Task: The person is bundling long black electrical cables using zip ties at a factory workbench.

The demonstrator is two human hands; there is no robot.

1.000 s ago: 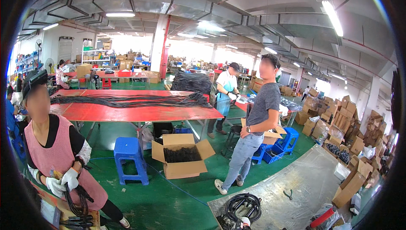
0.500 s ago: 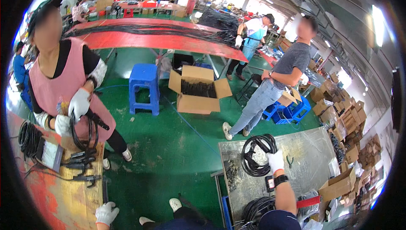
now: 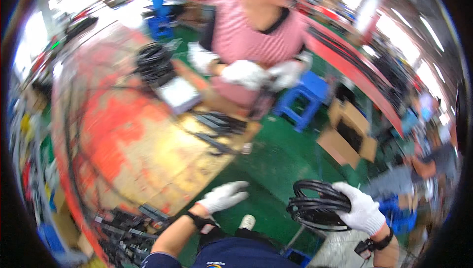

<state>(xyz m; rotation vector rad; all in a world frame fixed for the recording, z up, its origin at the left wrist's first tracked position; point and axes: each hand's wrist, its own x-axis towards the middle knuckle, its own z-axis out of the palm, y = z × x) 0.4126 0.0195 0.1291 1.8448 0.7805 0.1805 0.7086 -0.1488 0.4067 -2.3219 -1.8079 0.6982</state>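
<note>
A coil of black cable [image 3: 315,209] hangs in the air at the lower right, with my gloved right hand [image 3: 358,208] closed around its right side. My gloved left hand [image 3: 224,198] is over the green floor by the near corner of the table, fingers stretched out and holding nothing. Across the worn red and yellow table [image 3: 113,135] lie several black connector-ended parts [image 3: 217,125], blurred by motion. Farther back on it sit another black cable coil [image 3: 155,61] and a white box [image 3: 178,94].
A co-worker in a pink apron [image 3: 253,31] stands beyond the table, gloved hands at dark cable parts. A blue stool [image 3: 305,98] and an open cardboard box [image 3: 345,137] stand on the green floor. Several black parts [image 3: 128,236] crowd the table's near end. A metal-topped table [image 3: 340,251] is at lower right.
My view has swung left toward the red and yellow table. My right hand has lifted the cable coil off the metal table. The left hand has moved into fuller view, fingers extended.
</note>
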